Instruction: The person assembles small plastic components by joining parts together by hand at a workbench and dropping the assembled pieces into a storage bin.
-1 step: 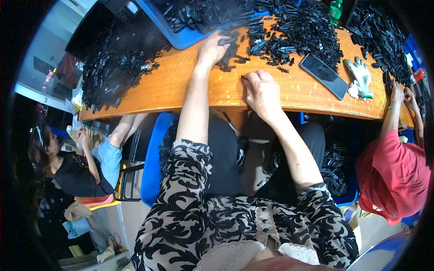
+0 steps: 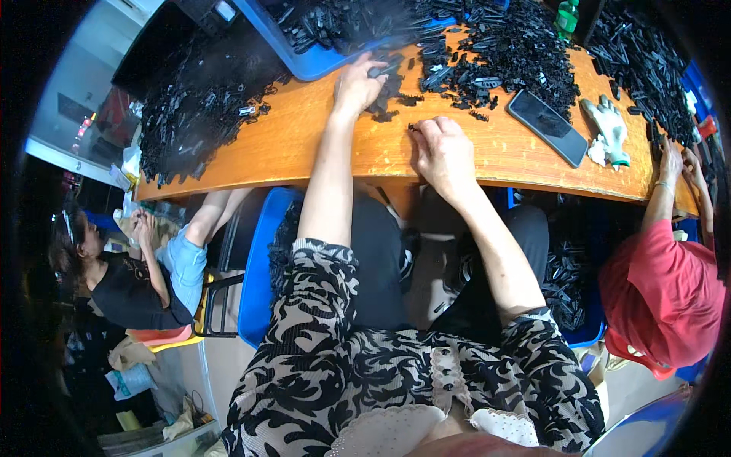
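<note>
Heaps of little black parts [image 2: 487, 53] lay unsorted while your left hand [image 2: 358, 87] pinched one and your right hand [image 2: 442, 152] pinched another.

A loose black-and-cream top with a swirly leaf pattern is worn, sleeves ending around the elbows. Small buttons and a scalloped cream trim are seen down the front. Forearms are left bare.
</note>
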Motion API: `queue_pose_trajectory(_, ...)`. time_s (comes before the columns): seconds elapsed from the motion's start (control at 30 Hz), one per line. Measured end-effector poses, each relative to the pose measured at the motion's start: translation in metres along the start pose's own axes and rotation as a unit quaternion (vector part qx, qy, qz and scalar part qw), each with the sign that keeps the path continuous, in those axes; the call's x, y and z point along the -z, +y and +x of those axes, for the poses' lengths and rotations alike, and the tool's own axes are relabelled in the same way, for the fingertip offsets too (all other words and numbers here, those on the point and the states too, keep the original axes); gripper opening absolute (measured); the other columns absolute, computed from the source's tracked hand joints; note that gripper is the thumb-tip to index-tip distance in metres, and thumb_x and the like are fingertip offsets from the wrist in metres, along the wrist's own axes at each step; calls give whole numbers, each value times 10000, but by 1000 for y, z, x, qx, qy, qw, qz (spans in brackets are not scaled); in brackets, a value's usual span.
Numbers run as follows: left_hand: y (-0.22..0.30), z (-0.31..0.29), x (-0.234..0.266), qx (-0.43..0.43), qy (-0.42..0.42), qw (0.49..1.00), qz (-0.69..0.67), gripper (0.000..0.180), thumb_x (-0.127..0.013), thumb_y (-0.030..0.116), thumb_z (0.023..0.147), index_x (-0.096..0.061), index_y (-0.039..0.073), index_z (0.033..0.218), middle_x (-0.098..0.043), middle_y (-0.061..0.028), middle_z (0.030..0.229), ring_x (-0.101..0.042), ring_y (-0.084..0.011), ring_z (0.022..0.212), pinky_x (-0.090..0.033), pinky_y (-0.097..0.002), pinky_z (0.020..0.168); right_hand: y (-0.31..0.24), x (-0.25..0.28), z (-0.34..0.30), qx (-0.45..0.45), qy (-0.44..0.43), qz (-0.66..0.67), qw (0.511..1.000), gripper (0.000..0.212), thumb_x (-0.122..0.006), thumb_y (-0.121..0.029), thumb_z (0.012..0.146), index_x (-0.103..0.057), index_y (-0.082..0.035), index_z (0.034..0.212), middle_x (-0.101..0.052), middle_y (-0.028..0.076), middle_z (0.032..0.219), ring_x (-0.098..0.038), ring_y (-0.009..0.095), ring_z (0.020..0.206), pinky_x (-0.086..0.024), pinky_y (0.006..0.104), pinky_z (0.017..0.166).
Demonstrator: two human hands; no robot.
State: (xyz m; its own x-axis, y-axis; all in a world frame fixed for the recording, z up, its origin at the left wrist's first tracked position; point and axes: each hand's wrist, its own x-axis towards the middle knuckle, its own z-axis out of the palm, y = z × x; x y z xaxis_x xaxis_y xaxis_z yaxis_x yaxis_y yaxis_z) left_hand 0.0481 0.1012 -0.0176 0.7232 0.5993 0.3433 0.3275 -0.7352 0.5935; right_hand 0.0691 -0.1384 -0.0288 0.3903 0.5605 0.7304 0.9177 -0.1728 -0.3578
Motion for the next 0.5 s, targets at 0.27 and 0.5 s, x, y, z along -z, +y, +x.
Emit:
queue_pose_trajectory(0.27, 14, -58, 11, 7, 225, 964, -143, 358, -789, 145, 777, -759, 131, 1134, -611, -147, 1353, -559, -322, 1267, -427, -390, 1084, -5, 0, -1, -2, -5, -1, 1000, 102, -688, -59, 807, -647, -38, 898, -618, 160, 857, -632, 346, 834, -537, 439, 734)
queue_pose_trajectory(0.5, 70, -130, 19, 111, 96, 721, -677, 393, -665, 80, 933, -590, -57, 1294, -681, -131, 1190, -642, -181, 1006, -504, -272, 929, -7, 6, 1, 52, 143, 110, 982, 199, -707, 31, 800, -664, -18, 989, -661, 150, 937, -643, 324, 870, -525, 411, 760)
